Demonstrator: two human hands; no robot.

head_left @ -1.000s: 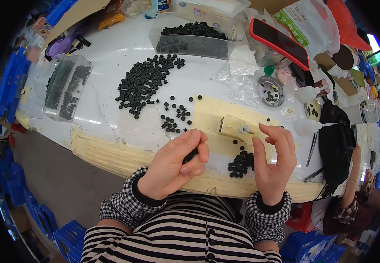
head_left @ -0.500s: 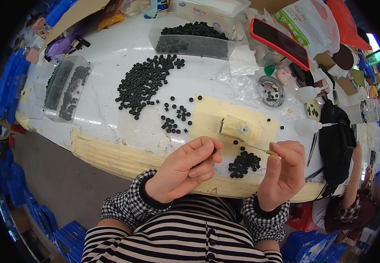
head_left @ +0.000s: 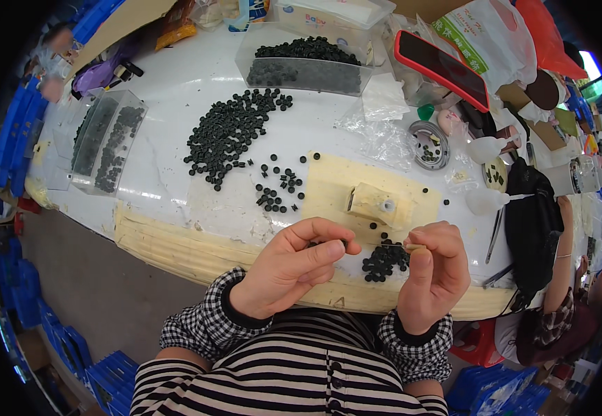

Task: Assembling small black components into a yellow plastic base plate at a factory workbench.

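My left hand (head_left: 294, 263) is closed, pinching a small black wheel-like part (head_left: 345, 243) between thumb and fingertips. Opposite it, my right hand (head_left: 436, 270) grips a thin needle-like tool (head_left: 397, 245) with a short pale end, its tip pointing left at the black part. Whether the tip touches that part I cannot tell. Between and just beyond my hands lies a small pile of black parts (head_left: 384, 261). Behind that pile a tape-wrapped block (head_left: 377, 202) with a small pale nozzle-like top stands on a yellowish taped sheet (head_left: 325, 184).
A large heap of black parts (head_left: 228, 132) spreads over the white table. Clear bins with more of them stand at the back (head_left: 308, 73) and left (head_left: 107, 145). To the right are a red-edged phone (head_left: 443, 69), a tape roll (head_left: 429, 145), squeeze bottles, tweezers (head_left: 495, 236) and a black bag (head_left: 533, 229).
My right hand has moved left and slightly down, bringing the tool close to the part in my left hand. My left fingers have shifted their hold, and the tool now lies more level.
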